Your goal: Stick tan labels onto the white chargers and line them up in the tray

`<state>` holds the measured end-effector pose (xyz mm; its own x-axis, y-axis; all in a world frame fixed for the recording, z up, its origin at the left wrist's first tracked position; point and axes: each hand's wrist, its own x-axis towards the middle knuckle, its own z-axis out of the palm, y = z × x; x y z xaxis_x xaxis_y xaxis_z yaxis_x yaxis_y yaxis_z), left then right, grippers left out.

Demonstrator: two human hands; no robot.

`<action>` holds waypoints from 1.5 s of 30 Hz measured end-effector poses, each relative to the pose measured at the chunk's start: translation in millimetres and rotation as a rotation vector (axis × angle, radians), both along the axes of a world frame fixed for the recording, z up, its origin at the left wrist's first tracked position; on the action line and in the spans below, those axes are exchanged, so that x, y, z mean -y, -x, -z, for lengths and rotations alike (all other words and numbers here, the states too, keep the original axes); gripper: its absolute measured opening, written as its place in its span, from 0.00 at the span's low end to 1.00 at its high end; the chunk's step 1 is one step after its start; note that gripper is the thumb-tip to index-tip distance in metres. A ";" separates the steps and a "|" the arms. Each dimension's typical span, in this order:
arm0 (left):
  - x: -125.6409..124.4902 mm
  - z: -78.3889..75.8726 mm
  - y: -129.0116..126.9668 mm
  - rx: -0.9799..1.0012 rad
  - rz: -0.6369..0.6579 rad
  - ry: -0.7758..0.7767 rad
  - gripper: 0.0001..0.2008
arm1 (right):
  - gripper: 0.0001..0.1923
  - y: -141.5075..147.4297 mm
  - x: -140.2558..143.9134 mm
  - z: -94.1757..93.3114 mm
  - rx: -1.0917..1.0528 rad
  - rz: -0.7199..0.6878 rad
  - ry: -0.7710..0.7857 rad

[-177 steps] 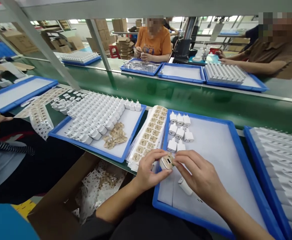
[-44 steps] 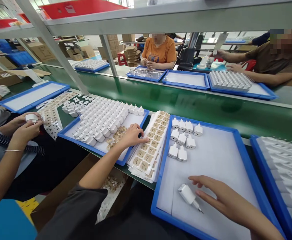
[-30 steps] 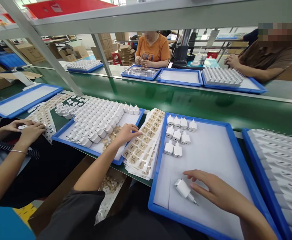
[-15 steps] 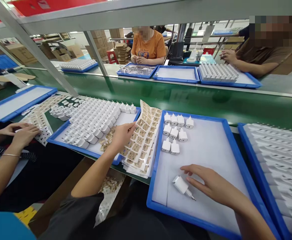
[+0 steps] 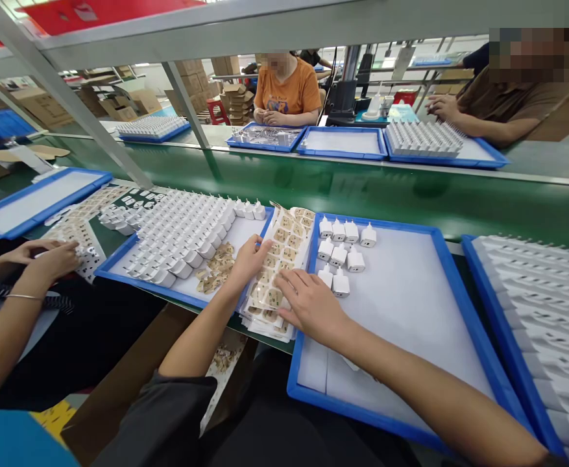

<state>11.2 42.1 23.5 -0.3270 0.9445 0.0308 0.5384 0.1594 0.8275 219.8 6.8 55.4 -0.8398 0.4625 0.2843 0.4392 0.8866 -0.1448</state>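
No brand or writing could be read; the tan stickers were too small and blurred to make out. Left hand (image 5: 248,259) lay flat w/ fingers spread on the stack of sticker sheets (image 5: 284,250), holding it down at its left edge, not gripping. Right hand (image 5: 311,305) was open too, fingertips pressing the near end of the same stack, nothing grasped. Just right of the right hand, 9 white chargers (image 5: 342,243) stood in the blue tray (image 5: 440,240): 4, 3, 2 per row. Left of the left hand, a 2nd blue tray (image 5: 119,275) held many chargers, too many to count, plus loose peeled stickers (image 5: 213,272). A co-worker's hands (image 5: 50,256) were far left.
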 end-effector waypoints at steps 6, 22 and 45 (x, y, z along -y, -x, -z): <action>-3.8 7.1 2.8 0.007 0.003 -0.004 0.17 | 0.17 -3.4 -13.3 7.6 -0.105 -0.090 0.172; 30.7 -6.6 9.6 -0.423 -0.002 0.005 0.13 | 0.16 -61.3 -28.3 -6.6 -0.550 0.380 0.440; 90.8 -15.4 -77.1 1.004 0.438 0.266 0.17 | 0.09 -90.1 22.2 -8.5 -0.640 0.329 0.504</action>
<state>88.3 -48.7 38.9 0.2707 0.9214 -0.2789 -0.2994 0.3559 0.8852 309.9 -15.5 63.8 -0.3911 0.8504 0.3519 0.3620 0.4937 -0.7907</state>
